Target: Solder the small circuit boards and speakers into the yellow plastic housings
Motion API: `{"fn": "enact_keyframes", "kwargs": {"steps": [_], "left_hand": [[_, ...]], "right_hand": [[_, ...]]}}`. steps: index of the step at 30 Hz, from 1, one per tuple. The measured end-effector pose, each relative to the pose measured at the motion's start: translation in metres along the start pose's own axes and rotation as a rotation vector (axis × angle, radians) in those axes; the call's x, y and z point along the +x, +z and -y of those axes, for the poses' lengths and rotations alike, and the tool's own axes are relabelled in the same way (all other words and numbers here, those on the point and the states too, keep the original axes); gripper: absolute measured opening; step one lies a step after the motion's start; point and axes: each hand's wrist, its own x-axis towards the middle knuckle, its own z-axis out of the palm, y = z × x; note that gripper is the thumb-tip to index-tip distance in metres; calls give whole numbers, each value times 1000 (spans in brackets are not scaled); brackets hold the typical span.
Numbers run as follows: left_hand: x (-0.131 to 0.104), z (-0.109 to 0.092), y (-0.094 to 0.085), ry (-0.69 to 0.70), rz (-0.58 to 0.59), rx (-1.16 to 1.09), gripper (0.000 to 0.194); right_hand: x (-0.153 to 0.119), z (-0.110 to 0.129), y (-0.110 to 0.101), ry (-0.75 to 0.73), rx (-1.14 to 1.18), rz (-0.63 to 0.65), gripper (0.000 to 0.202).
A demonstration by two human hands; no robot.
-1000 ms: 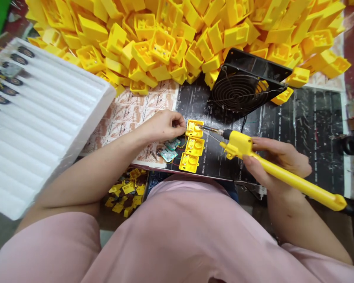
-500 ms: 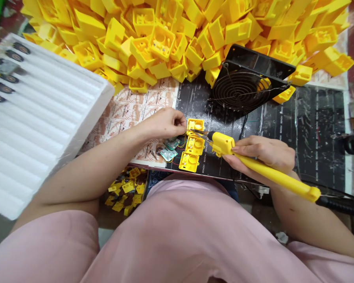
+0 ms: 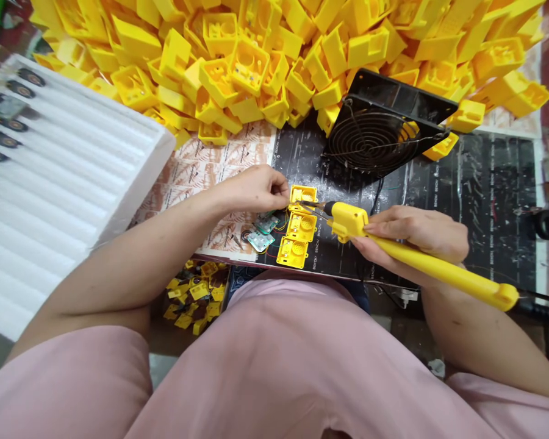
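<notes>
My right hand [image 3: 416, 235] grips a yellow soldering iron [image 3: 350, 219], its tip pointing left into the top one of three small yellow plastic housings [image 3: 303, 196]. These housings lie open side up in a column on the bench. At the left edge of that top housing, my left hand [image 3: 268, 189] is closed in a pinch; what its fingertips hold is too small to make out. Thin wires run just below those fingertips. Beside the lower housings lie green circuit boards [image 3: 260, 239], with a small round part partly hidden next to them.
A large heap of yellow housings [image 3: 244, 64] covers the back of the bench. A black fan [image 3: 368, 140] stands before it. On the left is a white foam tray [image 3: 96, 140] with round speakers [image 3: 21, 89]. More yellow parts [image 3: 199, 289] lie below the bench edge.
My right hand and the soldering iron have shifted slightly right. The iron's tip stays over the top housing. My left hand keeps its pinch in nearly the same place.
</notes>
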Motion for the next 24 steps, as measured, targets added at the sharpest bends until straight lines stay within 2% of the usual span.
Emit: {"fn": "enact_keyframes", "kwargs": {"steps": [5,10,15,18,21,24], "left_hand": [[0,-2,1,5,-8,12,12],[1,-2,0,23,-3,30,11],[1,-6,-2,-34,6,44,13],[1,-7,-2,-33,3,45,12],[0,-4,-2,9,1,58,12],[-6,2,0,124,-26,98,17]], "right_hand": [[2,-4,-2,-50,44,-2,22],[-10,-7,-6,131,87,-126,17],[-23,-9,-1,158,41,-192,18],[-30,-7,0,230,-31,-223,34],[-36,-4,0,318,-41,-184,56],[-38,-2,-1,333,-37,-179,58]]}}
